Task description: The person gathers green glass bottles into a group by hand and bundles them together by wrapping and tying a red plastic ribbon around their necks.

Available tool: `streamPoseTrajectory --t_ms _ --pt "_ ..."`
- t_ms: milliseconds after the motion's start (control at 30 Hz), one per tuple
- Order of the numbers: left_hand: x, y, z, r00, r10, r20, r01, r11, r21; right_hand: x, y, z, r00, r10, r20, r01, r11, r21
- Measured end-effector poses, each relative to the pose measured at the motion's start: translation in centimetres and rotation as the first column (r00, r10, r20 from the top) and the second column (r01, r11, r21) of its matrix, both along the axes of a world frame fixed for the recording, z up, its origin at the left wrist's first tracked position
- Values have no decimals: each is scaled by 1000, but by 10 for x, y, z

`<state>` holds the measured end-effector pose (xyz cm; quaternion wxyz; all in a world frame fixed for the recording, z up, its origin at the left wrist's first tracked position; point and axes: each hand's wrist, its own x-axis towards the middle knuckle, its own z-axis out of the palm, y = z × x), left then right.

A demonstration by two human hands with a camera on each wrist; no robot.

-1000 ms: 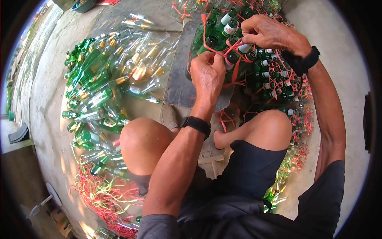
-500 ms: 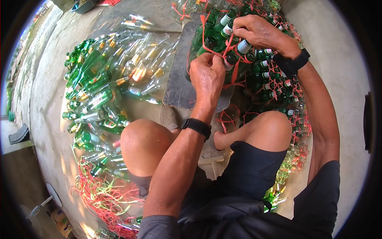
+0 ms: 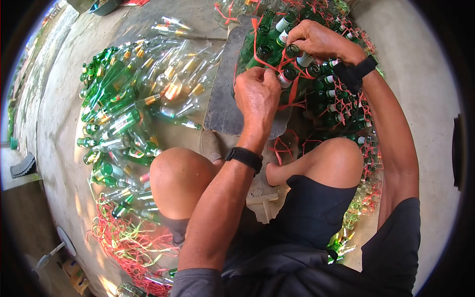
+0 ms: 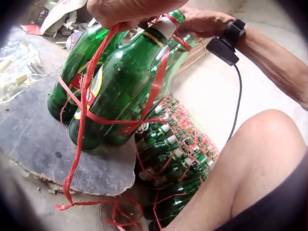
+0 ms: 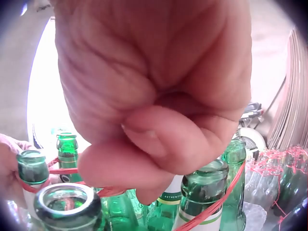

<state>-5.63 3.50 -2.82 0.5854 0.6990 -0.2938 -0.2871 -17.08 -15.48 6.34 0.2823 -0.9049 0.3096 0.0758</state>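
Note:
Green bottles [image 3: 264, 51] [image 4: 125, 65] stand bunched on a dark board [image 3: 222, 106] [image 4: 103, 168], with red plastic twine [image 3: 293, 91] [image 4: 83, 110] looped round their necks and sides. The left hand [image 3: 257, 94] [image 4: 132, 10] pinches the twine at the near side of the bunch, its loose end hanging down past the board's edge. Over the far right bottle necks, the right hand [image 3: 321, 42] [image 5: 154, 86] has its fingers curled with thumb against them, pinching twine that runs among the necks; the fingertips are partly hidden.
Loose green and clear bottles [image 3: 118, 121] lie on the floor at the left, above a tangled heap of red and green twine [image 3: 131, 242]. Rows of tied bottles [image 3: 341, 104] stand close along the right. The person's bent knees flank the near side of the board.
The right hand has moved left across the bottle necks, closer to the left hand, and the twine there lies differently. The left hand has stayed nearly in place.

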Motion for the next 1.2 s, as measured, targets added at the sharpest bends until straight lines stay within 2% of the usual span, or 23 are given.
streamPoseTrajectory --t_ms 133,200,233,300,333,367,433,467,500,567,633,700,800,967,1033,1200 --pt "8 4 0 999 5 -34 -4 1000 17 -1 6 2 999 -37 -29 39 997 70" --pt "14 5 -4 1000 5 3 -5 999 39 -5 8 -1 997 -5 81 0 998 70" --pt "16 6 -6 1000 3 5 -3 999 38 -7 11 -1 997 -7 83 1 998 69" --pt "20 7 -9 999 -15 33 17 998 -68 -12 20 -1 995 -26 95 35 994 -102" --pt "22 8 -9 999 -15 34 17 997 -69 -14 28 -4 995 -26 97 36 994 -103" --pt "24 9 -8 998 -22 59 25 998 -58 -16 38 -8 975 -25 222 80 967 -241" --pt "26 10 -4 996 -34 88 38 998 -50 -16 64 -10 891 28 454 217 851 -478" --pt "27 11 -2 994 -40 106 41 999 -10 -15 79 -6 882 -97 461 276 900 -338" --pt "27 11 0 991 -48 125 44 999 32 -14 90 -7 882 -122 455 283 909 -305" --pt "25 11 1 989 -38 144 38 999 6 -10 114 -6 895 -108 433 298 867 -400" --pt "26 11 5 987 -25 161 29 999 -21 -11 118 -15 894 -104 436 270 900 -341" --pt "30 12 8 976 -64 210 62 998 16 -9 124 -20 901 -85 426 294 841 -455" --pt "34 11 11 949 -79 306 74 997 27 -7 132 -24 891 -108 441 340 803 -489" --pt "38 9 14 932 -107 347 102 994 34 -2 135 -31 888 -137 438 380 757 -532" --pt "38 8 14 928 -113 355 112 993 24 2 136 -37 883 -51 466 374 675 -636" --pt "38 6 21 874 -109 473 64 992 112 11 130 -41 896 6 445 356 592 -723"
